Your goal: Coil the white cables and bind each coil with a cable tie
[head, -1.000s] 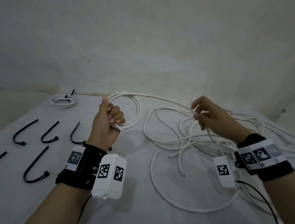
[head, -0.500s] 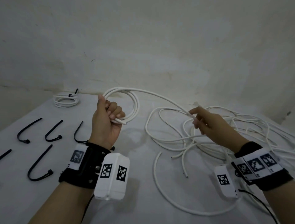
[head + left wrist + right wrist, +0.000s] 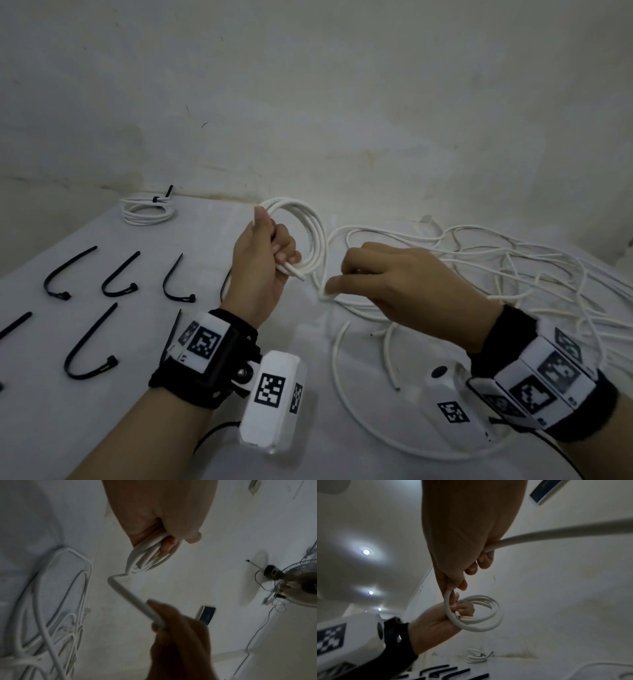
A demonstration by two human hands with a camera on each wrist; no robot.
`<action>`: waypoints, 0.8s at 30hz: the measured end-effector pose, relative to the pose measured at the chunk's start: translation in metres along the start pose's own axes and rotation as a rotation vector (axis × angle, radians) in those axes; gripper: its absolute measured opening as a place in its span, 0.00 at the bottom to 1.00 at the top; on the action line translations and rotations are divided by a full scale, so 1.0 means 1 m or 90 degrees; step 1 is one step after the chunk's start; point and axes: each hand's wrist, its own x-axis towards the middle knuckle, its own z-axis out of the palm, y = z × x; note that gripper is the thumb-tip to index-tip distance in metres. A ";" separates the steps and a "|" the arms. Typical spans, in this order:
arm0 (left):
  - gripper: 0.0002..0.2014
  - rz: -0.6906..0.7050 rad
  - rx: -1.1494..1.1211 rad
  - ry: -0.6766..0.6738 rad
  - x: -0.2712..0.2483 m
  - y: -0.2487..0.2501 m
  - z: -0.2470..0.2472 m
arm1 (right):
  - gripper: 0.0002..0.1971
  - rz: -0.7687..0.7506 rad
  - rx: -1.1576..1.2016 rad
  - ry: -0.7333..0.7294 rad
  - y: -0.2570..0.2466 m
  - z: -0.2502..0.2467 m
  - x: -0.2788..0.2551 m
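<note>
Left hand (image 3: 260, 260) grips the white coil (image 3: 308, 236) upright above the worktop (image 3: 51, 428); right hand (image 3: 394, 284) pinches the cable's trailing run just beside it. Loose cables (image 3: 513, 274) sprawl rightward, black cable ties (image 3: 113, 277) lie left, and a bound coil (image 3: 149, 210) sits at the far edge.

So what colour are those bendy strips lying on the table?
Black. The cable ties lie in rows on the white table; the head view shows them best.
</note>
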 end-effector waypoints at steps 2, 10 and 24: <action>0.19 -0.003 0.026 -0.032 -0.005 -0.004 0.004 | 0.15 0.006 0.059 0.036 -0.003 0.000 0.010; 0.29 -0.046 0.167 -0.142 -0.018 -0.014 0.006 | 0.03 0.124 0.268 0.122 0.006 0.005 0.037; 0.19 -0.158 0.003 -0.191 -0.021 -0.004 0.008 | 0.12 0.184 0.221 0.253 0.031 0.030 0.037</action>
